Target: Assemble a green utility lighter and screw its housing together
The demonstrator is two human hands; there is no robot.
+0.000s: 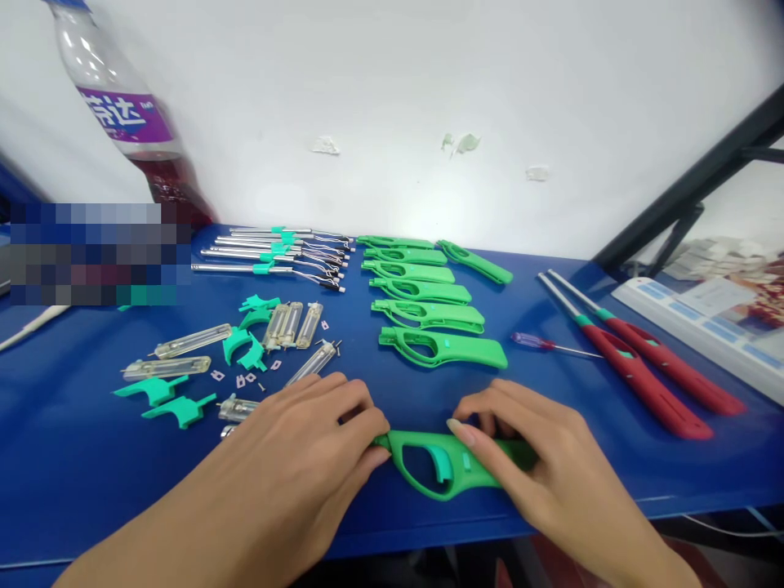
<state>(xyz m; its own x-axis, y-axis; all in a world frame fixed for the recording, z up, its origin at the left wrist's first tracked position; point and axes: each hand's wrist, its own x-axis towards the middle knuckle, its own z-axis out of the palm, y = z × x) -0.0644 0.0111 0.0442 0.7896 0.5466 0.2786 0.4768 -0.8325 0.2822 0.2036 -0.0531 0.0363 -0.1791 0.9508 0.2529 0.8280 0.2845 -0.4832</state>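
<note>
A green lighter handle lies near the table's front edge, with a teal trigger showing in its finger opening. My left hand pinches its narrow left end between thumb and fingers. Over the wider right part, my right hand is closed, thumb and fingers gripping the body. Just beyond, several more green lighter handles lie in a column. Left of my left hand are clear fuel tanks, teal triggers, small metal clips and screws. My left hand partly covers a few of these parts.
Metal lighter tubes with wires lie at the back left, below a drink bottle by the wall. Right of the handles are a screwdriver, two red long-necked lighters and a white power strip. A dark metal bar slants at the right.
</note>
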